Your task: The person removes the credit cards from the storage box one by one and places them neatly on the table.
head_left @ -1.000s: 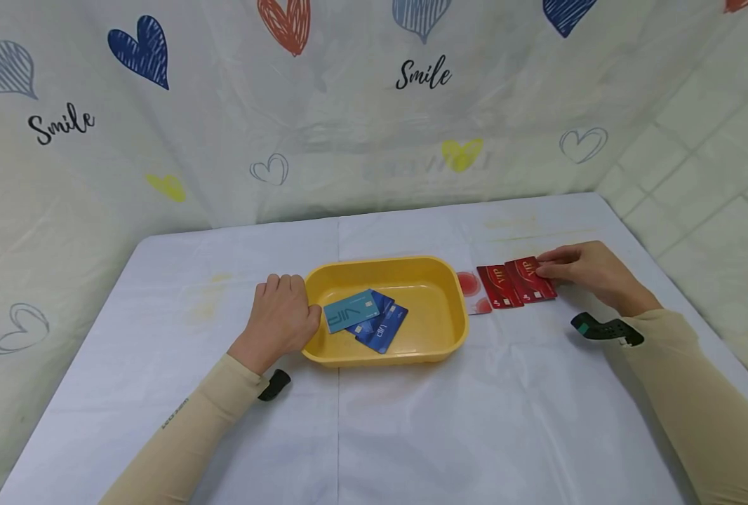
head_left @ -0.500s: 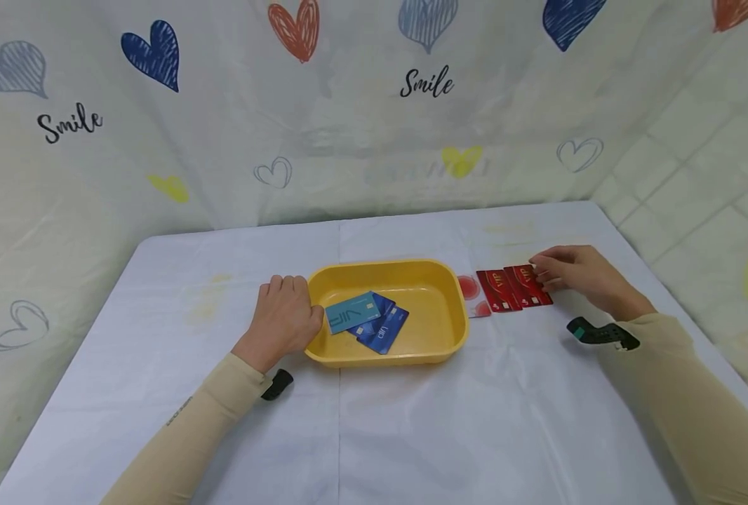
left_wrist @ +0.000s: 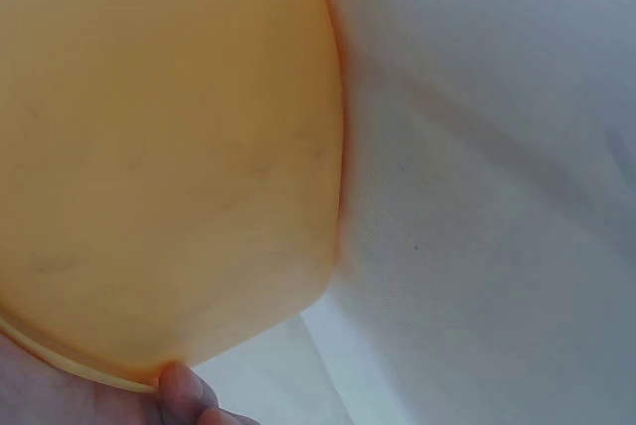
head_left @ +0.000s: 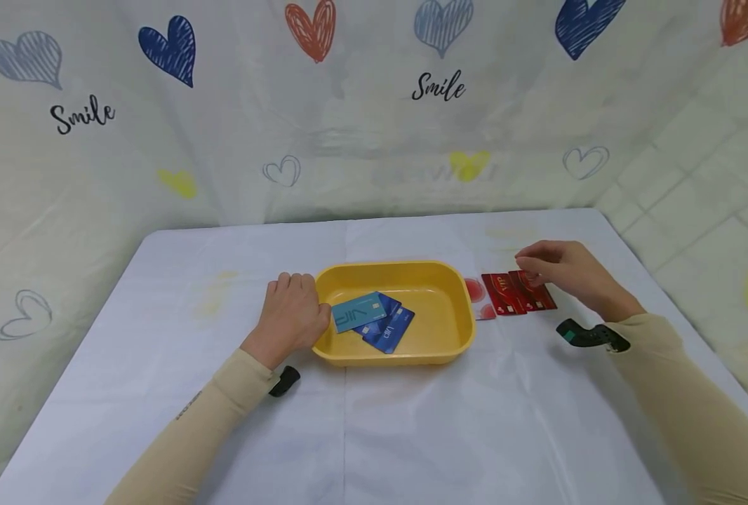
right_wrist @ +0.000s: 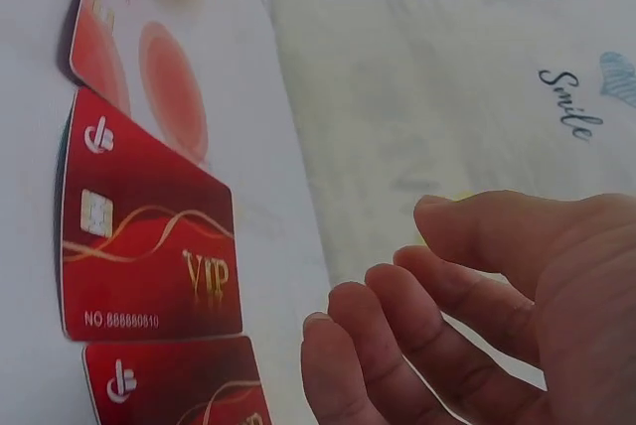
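Note:
My left hand (head_left: 290, 312) grips the left end of a yellow plastic tray (head_left: 437, 322), with fingertips curled at its rim in the left wrist view. Inside the tray, a teal card (head_left: 358, 313) overlaps two blue cards (head_left: 391, 331). To the right of the tray lie a white card with pink-red circles (head_left: 484, 309) and two red VIP cards (head_left: 503, 294) in a row. Over the far red card (head_left: 541, 298) hovers my right hand (head_left: 572, 277), fingers loosely bent. Nothing is between its thumb and fingers in the right wrist view.
A white cloth (head_left: 405, 435) covers the table. Behind it hangs a pale backdrop (head_left: 361, 105) printed with hearts and "Smile". Each wrist carries a black strap, such as the right wrist strap (head_left: 591, 335).
My right hand has lifted off the far red card and shifted slightly left, leaving the card on the table. My left hand keeps its grip on the tray.

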Demonstrator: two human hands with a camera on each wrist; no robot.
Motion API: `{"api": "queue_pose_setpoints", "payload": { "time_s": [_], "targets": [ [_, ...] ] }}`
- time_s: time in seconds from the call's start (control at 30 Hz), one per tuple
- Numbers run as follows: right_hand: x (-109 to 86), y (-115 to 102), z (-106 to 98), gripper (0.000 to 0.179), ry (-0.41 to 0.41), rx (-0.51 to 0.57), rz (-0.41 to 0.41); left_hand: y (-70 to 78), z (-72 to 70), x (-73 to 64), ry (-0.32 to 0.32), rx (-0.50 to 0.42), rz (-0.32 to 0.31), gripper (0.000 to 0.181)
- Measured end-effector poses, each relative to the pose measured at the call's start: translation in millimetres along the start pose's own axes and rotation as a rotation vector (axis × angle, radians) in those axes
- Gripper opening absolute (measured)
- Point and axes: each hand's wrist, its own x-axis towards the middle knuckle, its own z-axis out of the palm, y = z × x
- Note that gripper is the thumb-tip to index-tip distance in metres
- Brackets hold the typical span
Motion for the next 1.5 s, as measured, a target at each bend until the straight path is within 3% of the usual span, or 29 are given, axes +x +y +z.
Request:
{"api": "queue_pose_setpoints", "payload": {
  "time_s": [0.43, 0.8, 1.2, 1.5],
  "targets": [
    [3.6, -33, 9, 0.069, 0.024, -0.019, -0.050, 0.0, -0.4, 2.4, -0.022, 0.012, -0.007, 0.028],
    [6.8, -61, 16, 0.052, 0.019, -0.020, -0.115, -1.4, -1.2, 1.4, -0.002, 0.001, -0.003, 0.028],
    [13.3, -84, 25, 0.039, 0.010, 0.020, -0.218, -2.1, -2.0, 1.6, -0.036, 0.021, -0.013, 0.030],
    [16.7, -103, 33, 0.035, -0.014, 0.057, -0.233, -2.5, -1.6, 2.8, -0.050, 0.024, -0.015, 0.030]
  ]
}}
